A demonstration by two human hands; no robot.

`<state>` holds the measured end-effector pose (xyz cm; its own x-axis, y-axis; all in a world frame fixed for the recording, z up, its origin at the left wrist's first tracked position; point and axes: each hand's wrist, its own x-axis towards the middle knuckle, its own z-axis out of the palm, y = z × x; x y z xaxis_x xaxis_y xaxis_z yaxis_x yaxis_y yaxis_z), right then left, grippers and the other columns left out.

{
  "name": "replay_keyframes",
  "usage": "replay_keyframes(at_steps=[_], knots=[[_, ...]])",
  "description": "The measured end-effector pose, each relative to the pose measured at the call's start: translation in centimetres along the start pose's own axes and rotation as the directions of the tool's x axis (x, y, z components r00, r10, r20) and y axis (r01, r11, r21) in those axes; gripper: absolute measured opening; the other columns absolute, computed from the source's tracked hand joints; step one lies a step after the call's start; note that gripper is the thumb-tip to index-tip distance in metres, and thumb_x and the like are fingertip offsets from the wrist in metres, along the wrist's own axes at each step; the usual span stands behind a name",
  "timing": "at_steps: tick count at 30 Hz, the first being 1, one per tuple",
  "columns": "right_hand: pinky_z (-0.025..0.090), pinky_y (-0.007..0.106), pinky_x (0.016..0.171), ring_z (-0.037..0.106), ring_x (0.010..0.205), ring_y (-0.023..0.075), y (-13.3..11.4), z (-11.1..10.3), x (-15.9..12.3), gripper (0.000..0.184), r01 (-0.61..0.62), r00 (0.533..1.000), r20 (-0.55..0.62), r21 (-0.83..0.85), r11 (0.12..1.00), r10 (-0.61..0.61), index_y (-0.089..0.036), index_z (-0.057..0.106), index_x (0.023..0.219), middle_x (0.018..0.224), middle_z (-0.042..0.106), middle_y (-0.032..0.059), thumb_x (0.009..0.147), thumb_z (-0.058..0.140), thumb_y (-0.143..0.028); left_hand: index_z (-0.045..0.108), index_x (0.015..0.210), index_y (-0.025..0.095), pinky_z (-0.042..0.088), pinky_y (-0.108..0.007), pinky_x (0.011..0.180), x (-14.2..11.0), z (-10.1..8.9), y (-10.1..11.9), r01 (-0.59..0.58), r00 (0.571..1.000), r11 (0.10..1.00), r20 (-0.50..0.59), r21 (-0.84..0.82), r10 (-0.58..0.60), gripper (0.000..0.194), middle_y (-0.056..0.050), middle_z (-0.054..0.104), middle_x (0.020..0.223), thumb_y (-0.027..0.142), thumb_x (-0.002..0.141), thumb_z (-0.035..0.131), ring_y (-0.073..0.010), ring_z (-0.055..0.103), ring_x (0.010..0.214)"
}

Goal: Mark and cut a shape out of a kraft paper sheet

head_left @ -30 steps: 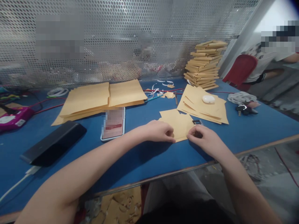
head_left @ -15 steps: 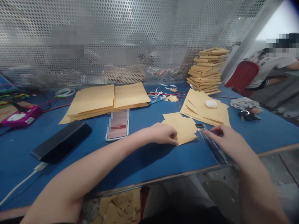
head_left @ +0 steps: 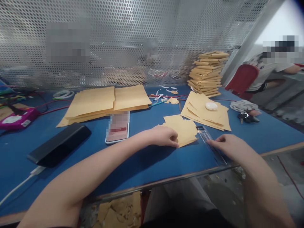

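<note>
A cut piece of tan kraft paper [head_left: 187, 131] with ragged edges lies on the blue table in front of me. My left hand [head_left: 166, 136] rests over its left side, fingers curled and closed at the near edge. To the right of the paper is a clear ruler [head_left: 203, 134], slanting toward the table's front edge. My right hand [head_left: 229, 145] pinches the ruler's right side between thumb and fingers; the fingertips are partly hidden. Just behind, several kraft sheets [head_left: 193, 109] lie fanned out under a white earbud case [head_left: 211, 106].
A tall stack of folded kraft envelopes [head_left: 209, 74] stands at the back right, near keys [head_left: 247, 117]. Large kraft sheets [head_left: 92, 103], a phone [head_left: 118, 128], a black power bank [head_left: 60, 144] and a magenta box [head_left: 20, 118] occupy the left. A person [head_left: 266, 71] sits beyond.
My right hand has moved slightly down along the ruler, uncovering more of its far end. My left hand stays on the kraft paper. The whole view has shifted a little.
</note>
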<state>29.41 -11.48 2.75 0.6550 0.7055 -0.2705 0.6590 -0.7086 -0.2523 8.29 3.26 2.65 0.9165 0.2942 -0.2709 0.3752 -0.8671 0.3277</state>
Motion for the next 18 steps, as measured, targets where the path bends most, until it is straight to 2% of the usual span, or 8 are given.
replay_keyframes(at_steps=[3,9,13,15,18], knots=[[0.042,0.036,0.06,0.064,0.074,0.0288,-0.3,0.3,-0.5,0.05,-0.005,0.999,-0.049,-0.023,1.0,0.004,-0.02,0.063,0.075,0.079,0.071,0.0103,0.068,0.054,-0.068,0.06,0.078,0.02,0.03,-0.022,0.056,0.0,0.0,0.0,-0.001,1.0,1.0,-0.003,0.002,0.001,0.033,0.001,0.068,0.084,0.052,0.086,0.056,-0.0149,0.058,0.072],[0.042,0.034,0.059,0.064,0.076,0.0281,-1.0,1.1,-1.3,0.047,0.02,0.995,-0.094,-0.016,1.0,-0.021,-0.02,0.061,0.08,0.082,0.07,0.0101,0.072,0.05,-0.066,0.059,0.077,0.02,0.028,-0.022,0.054,0.0,0.1,0.0,-0.004,1.0,1.0,-0.008,0.004,0.004,0.033,0.002,0.067,0.084,0.052,0.086,0.056,-0.0145,0.058,0.072],[0.041,0.034,0.059,0.063,0.078,0.0283,-1.1,1.6,-1.4,0.052,0.116,0.981,-0.15,-0.075,0.99,-0.126,-0.018,0.06,0.083,0.088,0.068,0.0127,0.072,0.049,-0.068,0.06,0.078,0.021,0.029,-0.022,0.054,0.1,0.1,-0.1,-0.004,1.0,1.0,-0.007,0.007,0.004,0.033,0.002,0.068,0.084,0.052,0.085,0.056,-0.0146,0.058,0.071],[0.041,0.034,0.061,0.063,0.081,0.0282,-1.0,1.7,-1.5,0.05,0.141,0.977,-0.146,-0.113,0.984,-0.156,-0.018,0.059,0.086,0.093,0.067,0.0132,0.074,0.049,-0.065,0.06,0.078,0.021,0.029,-0.022,0.054,0.1,0.1,-0.1,-0.003,1.0,1.0,-0.008,0.005,0.004,0.033,0.001,0.068,0.085,0.052,0.085,0.056,-0.0146,0.058,0.071],[0.041,0.034,0.062,0.062,0.082,0.0281,-1.2,1.4,-1.4,0.047,0.122,0.986,-0.103,-0.119,0.985,-0.134,-0.019,0.059,0.085,0.093,0.067,0.0126,0.075,0.049,-0.063,0.06,0.078,0.021,0.029,-0.022,0.054,0.1,0.1,-0.1,-0.002,1.0,1.0,-0.009,0.002,0.002,0.033,0.001,0.068,0.084,0.052,0.085,0.056,-0.0147,0.058,0.071]])
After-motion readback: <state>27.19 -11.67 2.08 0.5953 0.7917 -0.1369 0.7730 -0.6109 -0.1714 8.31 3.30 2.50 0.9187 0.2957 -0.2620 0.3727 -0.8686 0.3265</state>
